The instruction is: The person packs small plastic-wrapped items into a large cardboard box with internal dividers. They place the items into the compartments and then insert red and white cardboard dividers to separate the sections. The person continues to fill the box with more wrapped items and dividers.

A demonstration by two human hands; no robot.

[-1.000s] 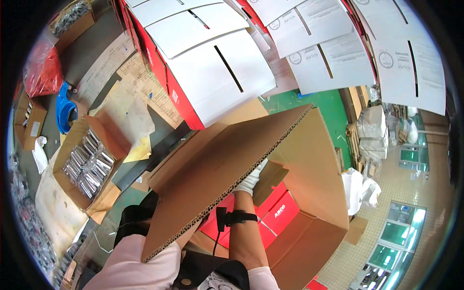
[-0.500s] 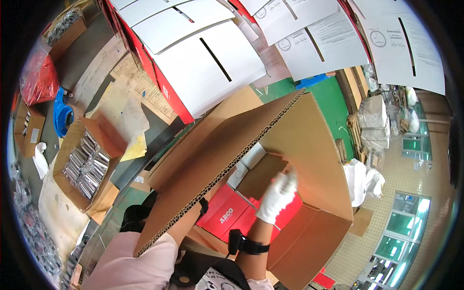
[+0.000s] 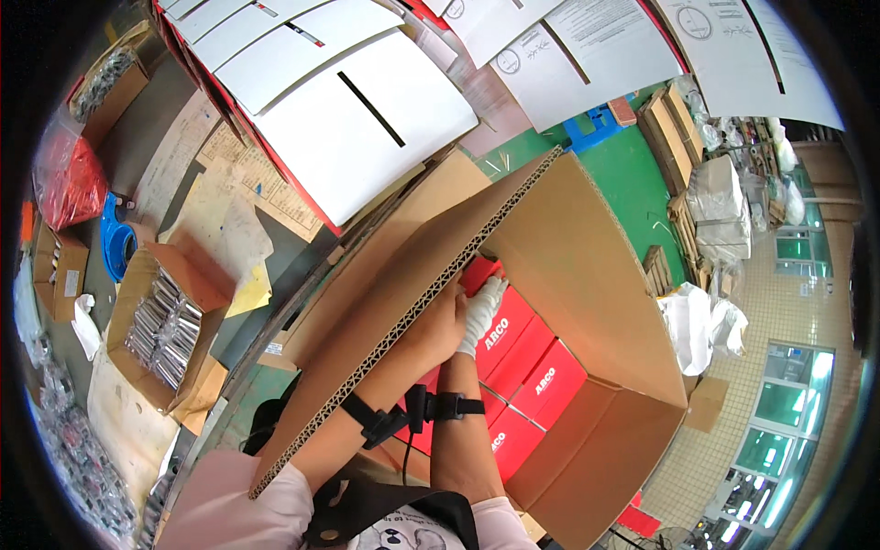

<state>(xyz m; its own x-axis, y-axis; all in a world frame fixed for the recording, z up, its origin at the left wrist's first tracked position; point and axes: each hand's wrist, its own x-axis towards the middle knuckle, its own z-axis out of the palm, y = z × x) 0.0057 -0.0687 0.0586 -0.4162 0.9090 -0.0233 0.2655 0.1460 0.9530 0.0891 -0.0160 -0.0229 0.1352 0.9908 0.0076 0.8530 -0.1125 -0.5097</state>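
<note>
Hands meet inside a large open cardboard carton (image 3: 587, 275) at the centre of the view. Right hand (image 3: 483, 312), in a white glove, has its fingers curled and pressed onto the far end of a red box (image 3: 500, 332) lying in the carton; whether it truly grips the box cannot be told. Left hand (image 3: 443, 323), bare, lies just beside the gloved one, touching it, partly hidden behind the carton's raised corrugated flap (image 3: 403, 321), so its fingers and their state cannot be seen. Both forearms enter from the lower edge, each with a black strap at the wrist (image 3: 412, 410).

Red boxes with white lettering lie packed side by side in the carton, the touched one at the far end of the row, others (image 3: 541, 380) nearer and to the right.

Far of the carton stand red-edged white panels (image 3: 348, 128), one with a black slot. Left of it, a smaller open cardboard box (image 3: 160, 321) holds silvery packets, with a yellow sheet (image 3: 247, 289) just beside it. Farther left lie a blue tape roll (image 3: 115, 243) and a red plastic bag (image 3: 73, 183). Right of the carton, green floor (image 3: 642, 192) bears wooden pallets (image 3: 674, 137) and white sacks (image 3: 710, 316).
</note>
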